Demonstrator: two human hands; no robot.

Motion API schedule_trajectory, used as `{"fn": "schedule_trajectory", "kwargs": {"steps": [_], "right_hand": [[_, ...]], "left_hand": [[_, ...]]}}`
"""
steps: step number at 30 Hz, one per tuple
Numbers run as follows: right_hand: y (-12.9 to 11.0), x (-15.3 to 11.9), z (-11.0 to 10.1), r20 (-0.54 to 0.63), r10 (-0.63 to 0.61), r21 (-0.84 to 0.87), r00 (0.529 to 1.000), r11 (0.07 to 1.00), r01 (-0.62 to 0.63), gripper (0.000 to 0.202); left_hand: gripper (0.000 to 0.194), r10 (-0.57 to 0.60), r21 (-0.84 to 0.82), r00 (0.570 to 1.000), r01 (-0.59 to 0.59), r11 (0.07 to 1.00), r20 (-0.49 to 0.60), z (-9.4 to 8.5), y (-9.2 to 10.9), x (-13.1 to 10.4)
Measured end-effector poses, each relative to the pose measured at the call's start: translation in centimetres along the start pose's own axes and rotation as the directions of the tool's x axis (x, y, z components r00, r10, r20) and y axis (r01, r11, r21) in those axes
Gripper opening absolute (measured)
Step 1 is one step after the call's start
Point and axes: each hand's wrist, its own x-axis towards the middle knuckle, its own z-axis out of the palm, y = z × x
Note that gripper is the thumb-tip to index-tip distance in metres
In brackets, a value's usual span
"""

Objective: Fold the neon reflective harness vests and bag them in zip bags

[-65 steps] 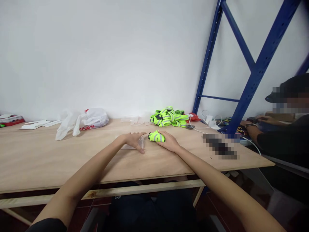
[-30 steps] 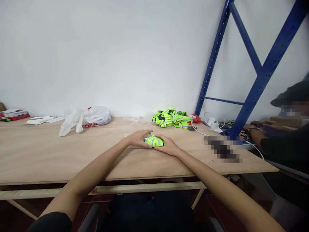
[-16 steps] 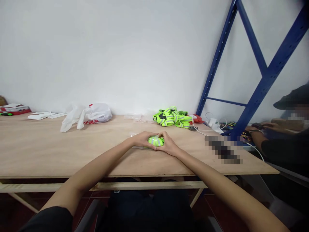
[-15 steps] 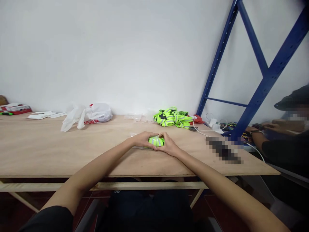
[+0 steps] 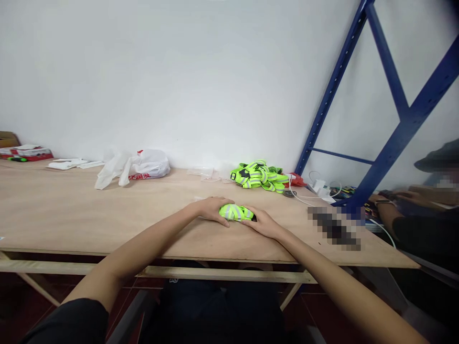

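A plain pale wall [image 5: 179, 86] is rising behind the long wooden desk [image 5: 89, 215], whose right end is stopping at an open corner. Under the front edge, 1 light wooden rail [image 5: 215, 274] is running sideways, with slanting braces below it. Blue metal shelving posts [image 5: 389, 131] are leaning across the right side. Dark red floor tiles [image 5: 319, 310] are showing beneath, dim against the brighter wall.

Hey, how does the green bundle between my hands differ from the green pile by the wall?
The bundle is compact, while the pile sprawls in loose loops. The bundle is clearly smaller; the pile is larger. Both your hands touch the bundle, whereas neither touches the pile. Both are fluorescent green with silvery stripes.
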Motion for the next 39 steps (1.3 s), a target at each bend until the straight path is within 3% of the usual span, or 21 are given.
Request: {"fn": "schedule_trajectory", "kwargs": {"steps": [5,12,16,19,23,28,39], "right_hand": [[0.3,1.0,0.5,-0.037,0.010,0.054,0.999,0.999,-0.008,0.051],[-0.1,4.5,3.4,-0.133,0.119,0.356,0.984,0.932,-0.065,0.042],[-0.6,6.0,4.9,-0.195,0.120,0.287,0.973,0.956,-0.060,0.032],[-0.6,6.3,5.2,-0.244,0.093,0.167,0.965,0.985,-0.053,0.029],[-0.5,6.2,5.2,-0.181,0.060,0.210,0.982,0.978,-0.021,0.025],[-0.6,6.2,5.3,-0.230,0.166,0.321,0.959,0.943,-0.086,0.031],[-0.5,6.3,5.4,-0.042,0.027,0.382,0.999,0.924,-0.009,0.019]], "left_hand": [[0.100,0.044,-0.042,0.996,-0.047,0.998,-0.073,0.8,0.0,0.2],[0.090,0.064,-0.068,0.979,-0.078,0.995,-0.193,0.8,0.1,0.4],[0.083,0.054,-0.082,0.976,-0.072,0.994,-0.210,0.1,0.3,0.1],[0.088,0.015,-0.062,0.992,-0.023,0.998,-0.129,-0.6,-0.2,-0.1],[0.105,-0.085,-0.033,0.996,0.085,0.996,0.020,-1.5,-1.2,-0.3],[0.115,-0.192,0.025,0.981,0.191,0.981,0.021,-1.6,-1.8,-0.4],[0.111,-0.098,0.024,0.995,0.099,0.995,-0.036,-0.3,-2.0,0.2]]}}
